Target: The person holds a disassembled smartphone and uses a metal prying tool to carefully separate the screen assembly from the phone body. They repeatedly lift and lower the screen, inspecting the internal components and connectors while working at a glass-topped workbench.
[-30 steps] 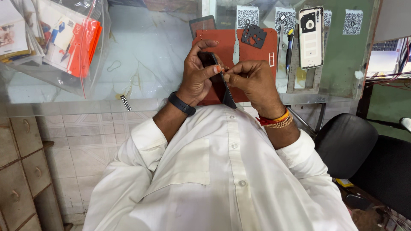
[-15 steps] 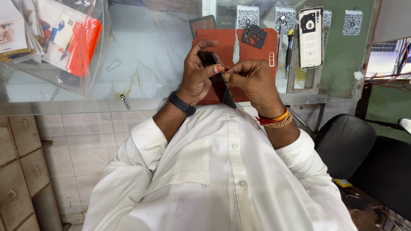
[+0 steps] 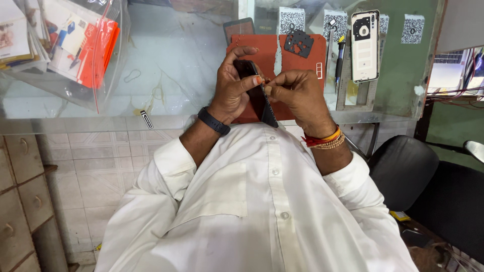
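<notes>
A dark phone (image 3: pixel 258 95) is held upright on edge above the red work mat (image 3: pixel 262 48) at the counter's near edge. My left hand (image 3: pixel 233 85) wraps around its left side, thumb pressed on the face. My right hand (image 3: pixel 297 93) pinches the phone's right edge with thumb and forefinger, close to the left thumb. A black band sits on my left wrist, red and beaded threads on my right.
A white phone back cover (image 3: pixel 365 45) and pens (image 3: pixel 340 55) lie right of the mat, a dark perforated plate (image 3: pixel 298 43) on it. A clear bag of packets (image 3: pixel 65 45) rests at left. A small metal piece (image 3: pixel 146 119) lies on the glass. A black chair (image 3: pixel 428 186) stands right.
Both hands keep the phone in the same place; the fingers of my right hand have shifted slightly along its edge.
</notes>
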The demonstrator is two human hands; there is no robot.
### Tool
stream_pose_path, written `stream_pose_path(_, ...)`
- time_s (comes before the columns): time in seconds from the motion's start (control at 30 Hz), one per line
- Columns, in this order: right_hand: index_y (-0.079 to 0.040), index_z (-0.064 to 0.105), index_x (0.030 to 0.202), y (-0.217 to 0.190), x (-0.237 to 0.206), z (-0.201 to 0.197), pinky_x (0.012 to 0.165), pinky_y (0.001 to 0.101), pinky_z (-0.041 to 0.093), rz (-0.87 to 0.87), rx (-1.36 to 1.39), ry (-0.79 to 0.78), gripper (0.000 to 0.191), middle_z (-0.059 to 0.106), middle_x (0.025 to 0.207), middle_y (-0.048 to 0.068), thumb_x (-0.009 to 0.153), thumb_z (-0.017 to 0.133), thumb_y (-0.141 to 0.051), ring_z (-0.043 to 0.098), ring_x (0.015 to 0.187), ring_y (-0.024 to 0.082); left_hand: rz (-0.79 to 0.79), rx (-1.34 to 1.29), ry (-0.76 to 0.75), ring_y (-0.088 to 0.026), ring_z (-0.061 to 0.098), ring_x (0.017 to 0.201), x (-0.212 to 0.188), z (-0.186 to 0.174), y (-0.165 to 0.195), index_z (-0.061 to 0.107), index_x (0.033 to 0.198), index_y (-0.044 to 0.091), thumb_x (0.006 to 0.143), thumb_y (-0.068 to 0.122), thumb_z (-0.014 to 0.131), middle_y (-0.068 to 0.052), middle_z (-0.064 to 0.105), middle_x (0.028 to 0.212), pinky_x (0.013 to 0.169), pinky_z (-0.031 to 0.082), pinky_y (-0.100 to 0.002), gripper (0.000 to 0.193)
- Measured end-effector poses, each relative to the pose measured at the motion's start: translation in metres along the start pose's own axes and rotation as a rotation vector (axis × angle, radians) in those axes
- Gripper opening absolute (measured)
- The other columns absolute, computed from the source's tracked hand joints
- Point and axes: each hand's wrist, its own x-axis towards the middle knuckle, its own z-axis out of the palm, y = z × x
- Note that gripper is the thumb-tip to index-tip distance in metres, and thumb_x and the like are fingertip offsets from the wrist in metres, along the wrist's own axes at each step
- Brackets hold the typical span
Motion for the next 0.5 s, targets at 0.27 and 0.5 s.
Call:
stream_pose_path(0.27, 0.002, 0.075, 0.093, 0.0017, 0.0007, -0.0018, 0.071, 0.0245, 0.059, 0.011, 0.015, 0.018, 0.005, 0.076, 0.086, 0.008, 0.09, 0.072, 0.003, 0.07, 0.074, 0.011, -0.005, -0.015, 0.0, -0.015, 0.071, 0.088, 0.0005, 0.0018, -0.0003, 0.053, 0.135, 0.004, 0.084, 0.007, 0.089, -0.005, 0.069, 0.091, 0.085, 0.059, -0.031, 0.062)
stream_pose_path(0.5, 0.002, 0.074, 0.094, 0.004, 0.002, -0.004, 0.07, 0.0245, 0.058, 0.014, 0.014, 0.026, 0.004, 0.076, 0.087, 0.009, 0.091, 0.072, 0.004, 0.07, 0.073, 0.011, -0.014, -0.003, 0.01, -0.014, 0.071, 0.085, 0.0021, 0.0025, -0.0004, 0.053, 0.135, 0.004, 0.084, 0.005, 0.088, -0.005, 0.07, 0.091, 0.083, 0.06, -0.03, 0.062)
